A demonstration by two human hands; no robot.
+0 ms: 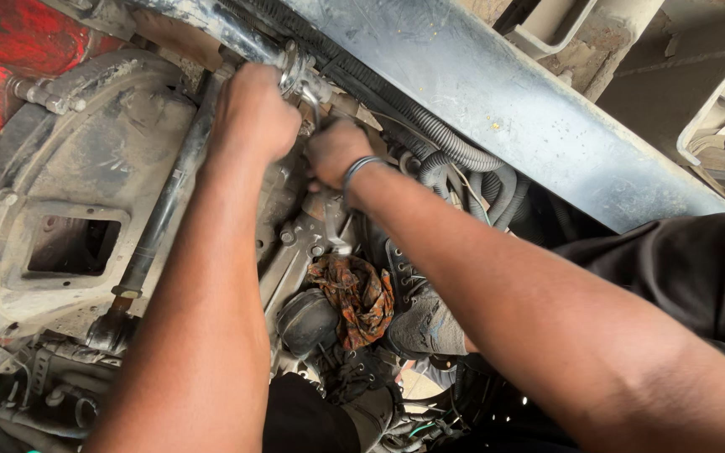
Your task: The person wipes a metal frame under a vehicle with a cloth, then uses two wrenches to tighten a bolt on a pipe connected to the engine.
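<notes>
From the head view we look down into a dusty engine bay, both of our bare arms reaching forward to the same spot under a slanted grey frame rail (530,109). Our left hand (253,113) is curled shut around a metal wrench (299,80), whose shiny end shows just past the knuckles, seated on a fitting (337,102) along a dark pipe that runs beneath the rail. Our right hand (335,151), with a thin metal bangle (356,168) at the wrist, is closed into a fist just beside and below the left hand, pressed in at the same fitting; we cannot tell what its fingers grip, since they are turned away from us. To the left lies a large round grey housing (60,193) with a rectangular opening (73,245) in it, and a red painted part (10,50) sits in the upper left corner. Black corrugated hoses (455,159) loop just right of our hands. Below the hands, an orange-patterned rag (361,295) rests among the parts, next to a dusty laced shoe (417,310).
</notes>
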